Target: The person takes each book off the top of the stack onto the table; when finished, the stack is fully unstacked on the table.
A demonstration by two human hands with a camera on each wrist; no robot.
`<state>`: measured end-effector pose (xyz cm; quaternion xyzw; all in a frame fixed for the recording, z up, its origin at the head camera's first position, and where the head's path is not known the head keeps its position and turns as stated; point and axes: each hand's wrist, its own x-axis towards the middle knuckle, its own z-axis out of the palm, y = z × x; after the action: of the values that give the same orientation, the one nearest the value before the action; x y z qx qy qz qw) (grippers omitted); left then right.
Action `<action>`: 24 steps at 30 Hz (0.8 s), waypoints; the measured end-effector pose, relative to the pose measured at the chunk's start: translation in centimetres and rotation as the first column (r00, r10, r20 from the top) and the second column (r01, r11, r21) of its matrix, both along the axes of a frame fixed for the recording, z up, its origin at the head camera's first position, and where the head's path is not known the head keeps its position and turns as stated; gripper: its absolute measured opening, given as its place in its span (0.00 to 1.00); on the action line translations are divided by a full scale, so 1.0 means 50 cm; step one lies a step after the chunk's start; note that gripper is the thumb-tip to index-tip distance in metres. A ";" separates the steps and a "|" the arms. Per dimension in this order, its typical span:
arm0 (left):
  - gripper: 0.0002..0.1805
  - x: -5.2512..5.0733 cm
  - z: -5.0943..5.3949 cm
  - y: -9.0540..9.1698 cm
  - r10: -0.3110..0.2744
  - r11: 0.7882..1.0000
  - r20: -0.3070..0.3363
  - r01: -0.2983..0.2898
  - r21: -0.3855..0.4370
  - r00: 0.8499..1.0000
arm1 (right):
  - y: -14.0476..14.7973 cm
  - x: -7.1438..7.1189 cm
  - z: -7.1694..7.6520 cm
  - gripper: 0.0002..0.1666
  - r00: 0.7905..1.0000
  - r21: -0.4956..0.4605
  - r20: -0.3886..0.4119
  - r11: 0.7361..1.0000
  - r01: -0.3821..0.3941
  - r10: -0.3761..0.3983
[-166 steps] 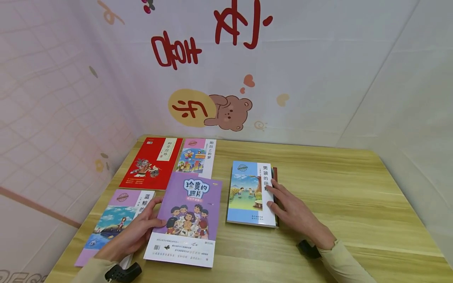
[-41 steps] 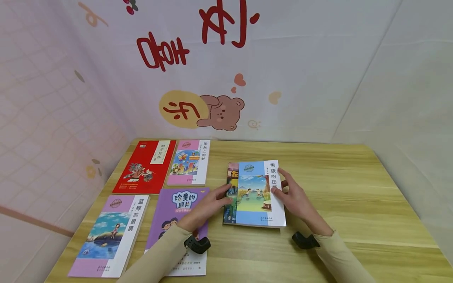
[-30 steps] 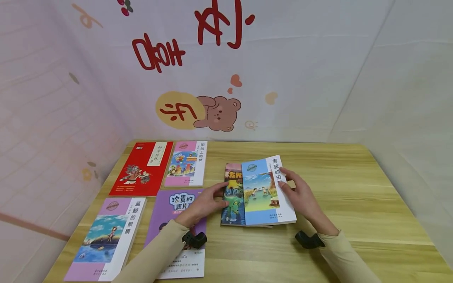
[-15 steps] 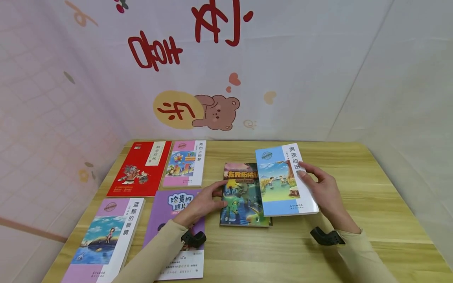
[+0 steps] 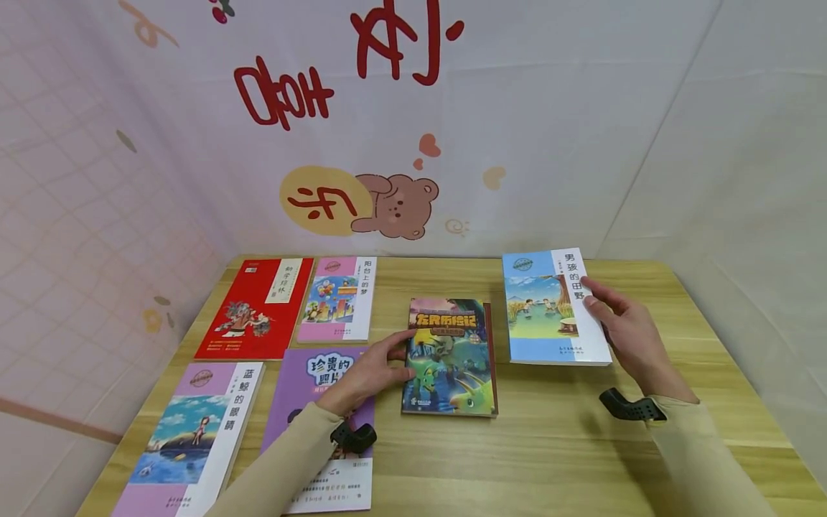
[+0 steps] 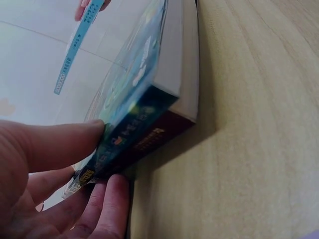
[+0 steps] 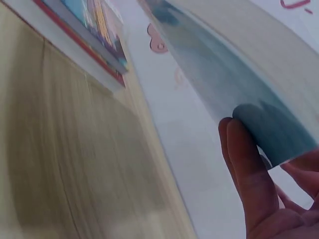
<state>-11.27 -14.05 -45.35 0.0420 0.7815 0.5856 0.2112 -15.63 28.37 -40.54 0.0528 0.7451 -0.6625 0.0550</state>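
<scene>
Paperback with blue cover (image 5: 543,309) is now off the dragon book (image 5: 449,362), gripped in my right hand (image 5: 627,330) above the table (image 5: 549,459), so dragon's front sits exposed, my left hand (image 5: 371,370) resting loosely against its spine.

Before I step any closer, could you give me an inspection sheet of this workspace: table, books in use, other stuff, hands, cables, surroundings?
Surface: wood-grain table, carrying several books.
Job's things: blue-and-white book, lifted off the table; dragon-cover book, lying on a book with a dark-red edge.
Clutter: red book, balloon-cover book, purple book and sea-cover book, at left; the purple one is partly hidden by an arm.
Hands: right hand grips the blue-and-white book's right edge; left hand touches the dragon-cover book's left edge.
Cables: nothing seen.
Surroundings: white wall covering printed with a cartoon bear.
</scene>
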 end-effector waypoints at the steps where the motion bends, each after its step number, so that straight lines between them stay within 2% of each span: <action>1: 0.40 0.000 0.000 0.000 -0.004 1.000 0.001 0.004 0.001 1.000 | 0.005 -0.005 0.000 0.38 1.000 0.003 0.012 1.000 -0.006 0.006; 7: 0.40 0.003 0.001 -0.001 -0.011 1.000 -0.007 0.011 0.009 1.000 | 0.027 -0.037 -0.012 0.38 0.999 -0.001 0.023 0.999 -0.044 0.044; 13: 0.40 0.002 -0.007 -0.001 -0.020 1.000 -0.002 0.020 0.006 1.000 | 0.044 -0.063 -0.038 0.38 0.996 -0.102 0.039 0.992 -0.080 0.084; 18: 0.40 0.000 -0.009 -0.002 -0.016 1.000 0.006 0.016 0.011 1.000 | 0.052 -0.083 -0.059 0.37 0.992 -0.092 0.044 0.989 -0.114 0.118; 24: 0.40 -0.001 -0.008 -0.001 -0.022 1.000 -0.027 0.022 -0.002 0.999 | 0.060 -0.100 -0.078 0.38 0.987 -0.122 0.030 0.981 -0.154 0.159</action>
<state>-11.31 -14.12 -45.73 0.0582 0.7842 0.5819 0.2072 -20.62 31.37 -44.45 0.0038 0.7049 -0.6982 0.1248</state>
